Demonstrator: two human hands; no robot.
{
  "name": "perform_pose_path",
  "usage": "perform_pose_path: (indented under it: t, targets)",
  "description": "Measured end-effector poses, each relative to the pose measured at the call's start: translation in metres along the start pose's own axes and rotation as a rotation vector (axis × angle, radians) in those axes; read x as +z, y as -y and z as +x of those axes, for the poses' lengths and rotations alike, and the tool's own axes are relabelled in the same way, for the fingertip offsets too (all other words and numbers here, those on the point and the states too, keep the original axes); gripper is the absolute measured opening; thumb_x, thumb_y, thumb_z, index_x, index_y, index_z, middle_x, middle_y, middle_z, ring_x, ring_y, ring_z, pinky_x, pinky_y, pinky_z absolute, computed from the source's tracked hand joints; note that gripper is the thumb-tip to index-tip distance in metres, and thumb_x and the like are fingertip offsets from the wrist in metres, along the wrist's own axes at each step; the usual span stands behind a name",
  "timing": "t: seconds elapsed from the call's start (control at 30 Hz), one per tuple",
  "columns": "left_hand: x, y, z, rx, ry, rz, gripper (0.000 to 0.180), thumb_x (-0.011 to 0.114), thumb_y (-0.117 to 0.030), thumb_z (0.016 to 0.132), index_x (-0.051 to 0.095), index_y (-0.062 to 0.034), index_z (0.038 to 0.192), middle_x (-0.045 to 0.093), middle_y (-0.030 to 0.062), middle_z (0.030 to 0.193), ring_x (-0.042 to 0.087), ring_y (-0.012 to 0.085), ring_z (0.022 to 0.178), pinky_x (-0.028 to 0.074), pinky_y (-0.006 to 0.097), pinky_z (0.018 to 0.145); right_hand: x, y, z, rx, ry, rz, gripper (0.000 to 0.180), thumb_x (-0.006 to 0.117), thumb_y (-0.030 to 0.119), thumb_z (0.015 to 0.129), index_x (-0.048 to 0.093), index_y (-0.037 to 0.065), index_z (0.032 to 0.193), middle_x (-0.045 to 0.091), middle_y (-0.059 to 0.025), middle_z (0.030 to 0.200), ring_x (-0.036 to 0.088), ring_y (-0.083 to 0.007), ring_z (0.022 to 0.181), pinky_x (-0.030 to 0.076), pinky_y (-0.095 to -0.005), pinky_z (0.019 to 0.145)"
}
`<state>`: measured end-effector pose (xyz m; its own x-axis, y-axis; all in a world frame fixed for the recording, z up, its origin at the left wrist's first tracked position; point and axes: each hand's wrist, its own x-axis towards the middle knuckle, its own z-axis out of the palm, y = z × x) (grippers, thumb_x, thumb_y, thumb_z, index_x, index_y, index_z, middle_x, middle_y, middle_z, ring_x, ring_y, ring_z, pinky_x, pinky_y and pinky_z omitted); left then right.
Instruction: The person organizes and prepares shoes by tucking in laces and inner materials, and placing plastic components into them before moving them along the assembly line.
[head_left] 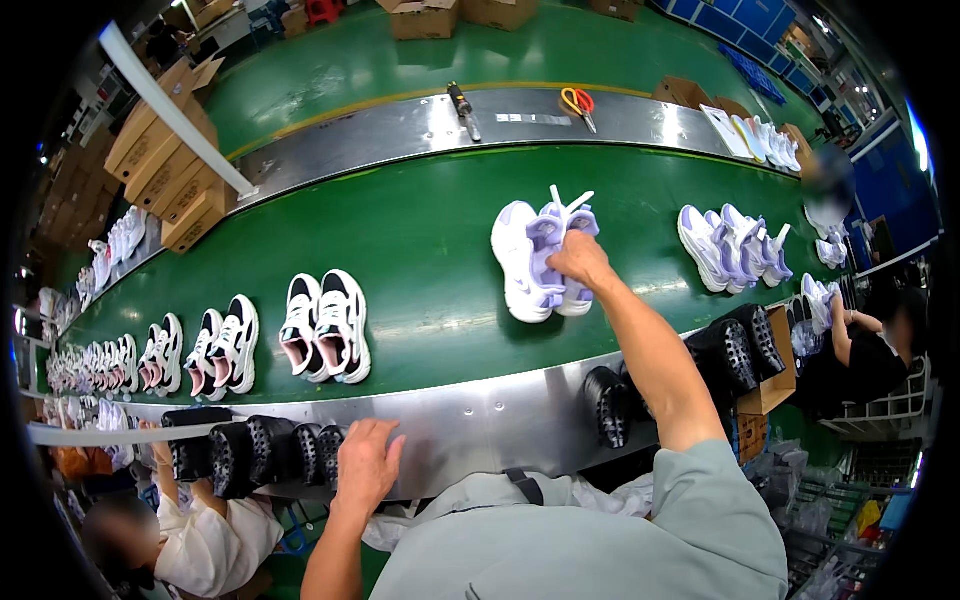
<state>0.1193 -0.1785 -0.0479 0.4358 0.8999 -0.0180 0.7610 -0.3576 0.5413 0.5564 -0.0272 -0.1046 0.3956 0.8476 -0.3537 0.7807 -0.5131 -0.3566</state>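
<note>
On the green belt (430, 230) ahead of me lies a pair of white and lavender sneakers (520, 262). My right hand (583, 258) reaches out to them, its fingers closed at the collar of the right-hand shoe; the fingertips are partly hidden inside it. A white strap or lace end sticks up beyond the hand. My left hand (367, 462) rests at the near metal ledge (450, 425), fingers apart and holding nothing, beside a row of black studded-sole shoes (270, 450).
White, black and pink sneakers (325, 325) line the belt on the left; more lavender pairs (735, 248) lie right. Black shoes (735, 355) stand on the near ledge. Scissors (578, 105) and a black-handled tool (463, 110) lie on the far ledge. Co-workers (215, 545) sit at both sides.
</note>
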Motion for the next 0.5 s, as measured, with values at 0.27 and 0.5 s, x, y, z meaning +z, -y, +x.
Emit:
perform_pose_path:
  t: [0.27, 0.5]
  targets:
    - [0.004, 0.029, 0.018, 0.034, 0.041, -0.187, 0.041, 0.073, -0.014, 0.086, 0.064, -0.0006, 0.123, 0.067, 0.0213, 0.111, 0.063, 0.0395, 0.105, 0.051, 0.045, 0.091, 0.047, 0.082, -0.133, -0.185, 0.137, -0.102, 0.036, 0.071, 0.023, 0.073, 0.072, -0.002, 0.098, 0.074, -0.0230, 0.098, 0.072, -0.0389, 0.091, 0.059, -0.0465, 0.082]
    - [0.060, 0.016, 0.070, -0.022, 0.181, -0.425, 0.099, 0.089, -0.036, 0.072, 0.039, -0.0057, 0.152, 0.063, 0.0241, 0.127, 0.062, 0.0352, 0.116, 0.051, 0.042, 0.097, 0.176, 0.098, -0.252, -0.252, 0.123, -0.038, 0.029, 0.067, 0.012, 0.081, 0.060, -0.004, 0.104, 0.071, -0.0229, 0.092, 0.071, -0.0406, 0.088, 0.057, -0.0497, 0.077]
